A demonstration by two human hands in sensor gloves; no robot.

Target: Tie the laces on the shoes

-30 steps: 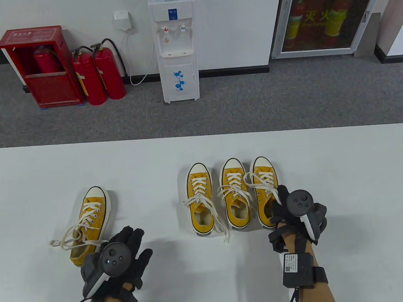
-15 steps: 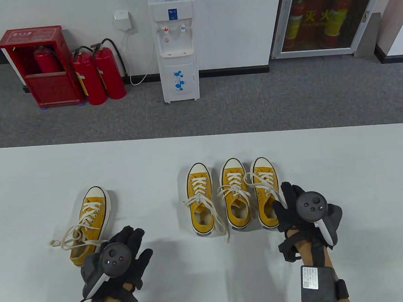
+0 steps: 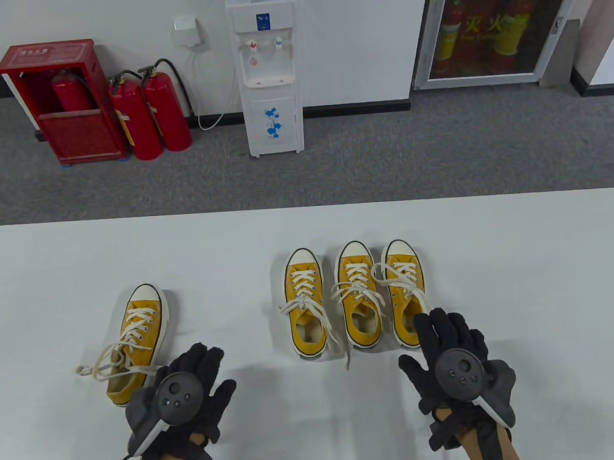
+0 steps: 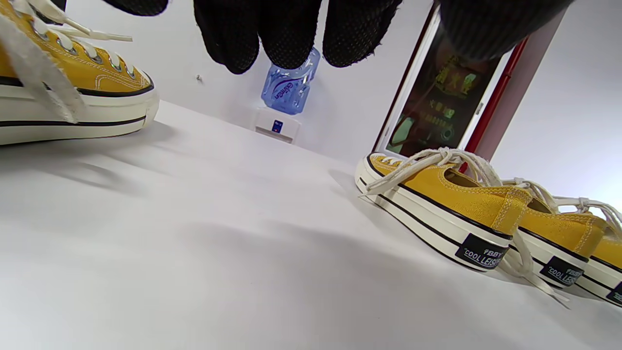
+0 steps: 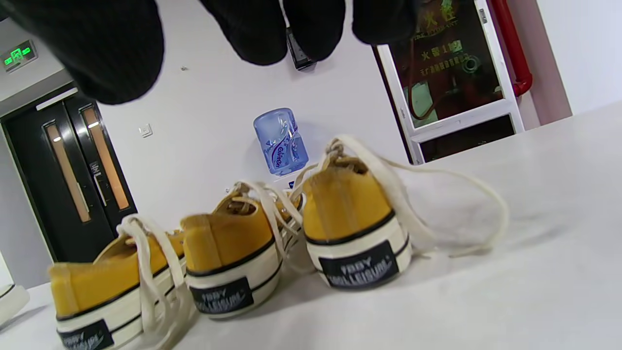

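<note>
Four yellow canvas shoes with white laces stand on the white table [image 3: 496, 260]. One shoe [image 3: 136, 334] is alone at the left, its laces [image 3: 99, 365] trailing loose to the left. Three more stand side by side: [image 3: 304, 303], [image 3: 359, 294] and the rightmost shoe [image 3: 405, 281]. My left hand [image 3: 203, 369] lies flat beside the lone shoe's heel, fingers straight, holding nothing. My right hand [image 3: 443, 336] hovers just behind the rightmost shoe's heel [image 5: 350, 214], fingers spread and empty. That shoe's lace [image 5: 466, 218] lies in a long loop on the table.
The table's far edge [image 3: 305, 207] runs across the middle of the table view. Beyond it on the floor are a water dispenser [image 3: 268, 71], red fire extinguishers [image 3: 149, 115] and a red cabinet [image 3: 60, 99]. Bare tabletop spreads between the hands and to the far right.
My right hand has drawn back from the rightmost shoe's laces toward the near edge and spread its fingers flat. The left hand and the shoes have barely moved.
</note>
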